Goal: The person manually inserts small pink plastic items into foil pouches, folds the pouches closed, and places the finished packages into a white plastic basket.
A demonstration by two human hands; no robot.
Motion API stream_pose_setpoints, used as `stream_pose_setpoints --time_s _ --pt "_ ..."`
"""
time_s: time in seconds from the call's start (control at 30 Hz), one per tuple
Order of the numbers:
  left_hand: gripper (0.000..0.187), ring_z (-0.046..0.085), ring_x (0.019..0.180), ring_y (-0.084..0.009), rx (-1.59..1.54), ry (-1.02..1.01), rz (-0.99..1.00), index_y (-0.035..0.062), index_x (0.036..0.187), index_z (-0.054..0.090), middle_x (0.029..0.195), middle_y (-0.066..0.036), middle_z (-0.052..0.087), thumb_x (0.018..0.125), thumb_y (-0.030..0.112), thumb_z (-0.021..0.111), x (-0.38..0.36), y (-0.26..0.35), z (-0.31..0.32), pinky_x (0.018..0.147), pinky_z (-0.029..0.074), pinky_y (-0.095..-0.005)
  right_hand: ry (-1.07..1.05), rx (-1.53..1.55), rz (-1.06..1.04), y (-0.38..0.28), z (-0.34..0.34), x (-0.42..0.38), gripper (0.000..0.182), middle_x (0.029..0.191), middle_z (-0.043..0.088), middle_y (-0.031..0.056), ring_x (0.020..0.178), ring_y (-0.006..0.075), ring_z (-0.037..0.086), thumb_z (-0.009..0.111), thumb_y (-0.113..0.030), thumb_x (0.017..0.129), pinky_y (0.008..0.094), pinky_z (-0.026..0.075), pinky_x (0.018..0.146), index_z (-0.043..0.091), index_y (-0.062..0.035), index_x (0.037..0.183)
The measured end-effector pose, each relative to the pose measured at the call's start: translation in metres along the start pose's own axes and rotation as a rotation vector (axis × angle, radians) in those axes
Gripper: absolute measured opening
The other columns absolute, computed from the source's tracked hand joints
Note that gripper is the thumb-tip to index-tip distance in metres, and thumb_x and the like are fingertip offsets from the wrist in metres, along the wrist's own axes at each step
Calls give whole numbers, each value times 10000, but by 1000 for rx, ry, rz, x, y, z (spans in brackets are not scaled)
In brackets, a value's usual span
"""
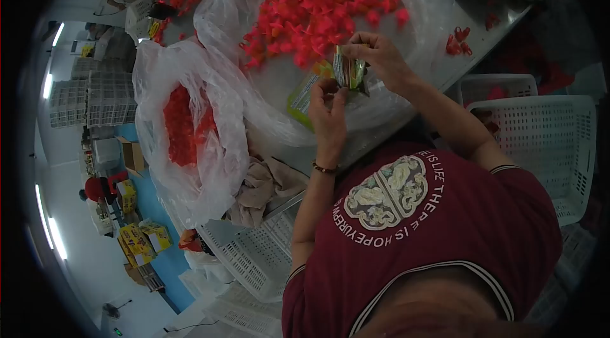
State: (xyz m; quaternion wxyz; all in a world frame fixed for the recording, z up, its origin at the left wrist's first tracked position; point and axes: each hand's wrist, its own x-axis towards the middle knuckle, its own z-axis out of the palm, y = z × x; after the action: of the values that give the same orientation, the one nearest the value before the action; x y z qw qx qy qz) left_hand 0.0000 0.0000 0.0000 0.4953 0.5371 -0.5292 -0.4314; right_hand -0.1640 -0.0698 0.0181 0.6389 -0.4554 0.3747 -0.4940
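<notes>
Both hands are at a small shiny packet [349, 71] with green and silver print, above the near side of a clear plastic bag [219, 13]. My right hand [381, 61] is closed on the packet's top end. My left hand [328, 112] pinches at its lower edge, thumb and forefinger close together. Beside and partly behind my left hand is a flat, bright green packet [300, 104]. Just beyond the hands, a heap of small red plastic pieces [324, 10] lies in the opened bag.
A second clear bag [155, 77] with red pieces [184, 125] stands left. A beige cloth [267, 188] hangs near the table edge. Loose red pieces [459, 42] lie on the table [489, 29] at right. White baskets [540, 109] [254, 262] flank me. Another person [101, 188] is far left.
</notes>
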Motion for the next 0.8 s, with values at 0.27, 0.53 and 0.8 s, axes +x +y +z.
stream_pose_setpoints --time_s 0.27,0.53,0.8 --pt "184 557 825 -102 -162 75 -72 -17 1041 574 919 -39 612 880 58 624 0 -1 12 742 459 -249 -58 81 46 6 -12 -3 152 815 619 -31 753 35 551 629 -222 916 221 447 693 629 -76 877" --pt "202 549 838 -79 -330 -164 -204 2 1048 589 931 -11 604 857 29 647 4 -6 6 777 448 -224 -75 -67 -87 4 -21 -2 135 822 609 -33 797 47 542 633 -182 909 234 442 779 641 -47 921" --pt "127 550 820 -82 -318 -105 -87 6 969 593 908 -15 601 848 4 630 7 -10 11 753 452 -239 -28 -125 -64 -5 -15 -7 69 829 596 -30 785 47 530 591 -87 902 210 431 739 630 -32 915"
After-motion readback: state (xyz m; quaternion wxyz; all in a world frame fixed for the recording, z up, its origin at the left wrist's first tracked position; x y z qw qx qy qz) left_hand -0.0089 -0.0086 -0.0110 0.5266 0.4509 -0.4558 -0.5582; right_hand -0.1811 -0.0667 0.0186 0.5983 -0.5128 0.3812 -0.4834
